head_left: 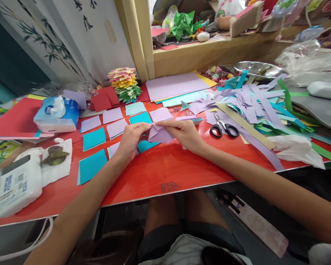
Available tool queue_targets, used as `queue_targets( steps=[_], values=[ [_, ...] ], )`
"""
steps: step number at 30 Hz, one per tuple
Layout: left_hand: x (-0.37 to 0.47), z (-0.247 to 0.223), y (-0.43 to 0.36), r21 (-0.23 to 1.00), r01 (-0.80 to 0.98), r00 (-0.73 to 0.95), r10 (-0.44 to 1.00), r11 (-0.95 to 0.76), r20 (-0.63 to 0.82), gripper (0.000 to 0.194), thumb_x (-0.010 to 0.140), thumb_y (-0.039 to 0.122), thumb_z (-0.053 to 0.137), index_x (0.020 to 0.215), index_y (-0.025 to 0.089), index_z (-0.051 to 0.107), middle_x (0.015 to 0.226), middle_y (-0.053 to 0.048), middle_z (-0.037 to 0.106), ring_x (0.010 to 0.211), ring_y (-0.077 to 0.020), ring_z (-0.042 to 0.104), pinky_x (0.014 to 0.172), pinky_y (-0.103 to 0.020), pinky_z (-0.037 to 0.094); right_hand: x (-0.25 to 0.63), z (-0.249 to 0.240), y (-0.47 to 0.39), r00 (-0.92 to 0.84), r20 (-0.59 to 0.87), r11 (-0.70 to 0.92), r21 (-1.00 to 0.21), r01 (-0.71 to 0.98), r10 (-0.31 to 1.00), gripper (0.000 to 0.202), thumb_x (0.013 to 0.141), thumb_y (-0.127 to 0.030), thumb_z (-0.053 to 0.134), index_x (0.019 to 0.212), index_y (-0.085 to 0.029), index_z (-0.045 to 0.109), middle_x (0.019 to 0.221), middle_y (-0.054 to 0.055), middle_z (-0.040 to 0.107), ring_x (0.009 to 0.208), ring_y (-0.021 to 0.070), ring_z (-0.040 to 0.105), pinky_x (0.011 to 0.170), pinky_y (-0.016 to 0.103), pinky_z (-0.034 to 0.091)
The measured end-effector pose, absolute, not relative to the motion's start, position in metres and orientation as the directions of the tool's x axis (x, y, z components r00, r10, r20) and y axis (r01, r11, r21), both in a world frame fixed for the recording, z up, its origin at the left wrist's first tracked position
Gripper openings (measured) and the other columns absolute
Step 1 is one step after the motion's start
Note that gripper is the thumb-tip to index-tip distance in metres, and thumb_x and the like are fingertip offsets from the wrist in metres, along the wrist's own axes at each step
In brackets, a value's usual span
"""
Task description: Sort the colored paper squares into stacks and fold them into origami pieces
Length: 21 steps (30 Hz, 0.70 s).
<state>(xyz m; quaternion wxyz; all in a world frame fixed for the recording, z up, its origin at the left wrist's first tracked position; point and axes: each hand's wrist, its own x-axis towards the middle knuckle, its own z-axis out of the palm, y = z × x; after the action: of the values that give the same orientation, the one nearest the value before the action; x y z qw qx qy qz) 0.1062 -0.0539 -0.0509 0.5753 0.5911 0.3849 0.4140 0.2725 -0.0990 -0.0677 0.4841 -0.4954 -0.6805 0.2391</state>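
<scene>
A partly folded purple sheet of paper [161, 135] is held over the red table, its top edge pinched from both sides. My left hand [132, 140] grips its upper left corner between thumb and fingers. On the other side my right hand [186, 134] closes on the upper right edge. Beneath and around the sheet lie small stacks of square paper: a teal stack [140, 117] just behind, a purple stack [161, 114] behind it, and another teal stack [92, 165] left of my left arm. Black-handled scissors [224, 129] rest right of my right hand.
Paper strips [253, 101] are heaped at the right. Large purple sheets [176, 86] lie at the back beside a tower of folded paper [124, 84]. A tissue pack [56, 114] and a white device [18, 187] stand at the left. The red table [154, 180] ends near my lap.
</scene>
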Motion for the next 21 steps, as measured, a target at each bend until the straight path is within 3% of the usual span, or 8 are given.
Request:
queue_targets(
  steps=[11,21],
  values=[
    [0.1056,-0.0512,-0.0526,0.997,0.019,0.394,0.917,-0.073,0.06,0.018,0.07,0.031,0.06,0.062,0.015,0.059,0.063,0.0,0.052,0.057,-0.0097,0.049,0.052,-0.021,0.044,0.2735,-0.0666,-0.0995,-0.049,0.425,0.397,-0.79,0.468,0.904,0.033,0.083,-0.02,0.041,0.1,-0.025,0.069,0.095,-0.002,0.07,0.082,0.0141,0.061,0.067,0.025,0.044],
    [0.1054,-0.0526,-0.0504,0.976,0.109,0.403,0.906,-0.19,0.131,0.02,0.071,0.036,0.062,0.07,0.016,0.061,0.066,0.0,0.054,0.06,-0.0102,0.048,0.053,-0.022,0.041,0.2732,-0.0596,-0.1043,-0.085,0.408,0.408,-0.828,0.385,0.909,0.031,0.082,-0.026,0.046,0.103,-0.024,0.068,0.082,-0.002,0.068,0.067,0.0115,0.054,0.058,0.024,0.038]
  ],
)
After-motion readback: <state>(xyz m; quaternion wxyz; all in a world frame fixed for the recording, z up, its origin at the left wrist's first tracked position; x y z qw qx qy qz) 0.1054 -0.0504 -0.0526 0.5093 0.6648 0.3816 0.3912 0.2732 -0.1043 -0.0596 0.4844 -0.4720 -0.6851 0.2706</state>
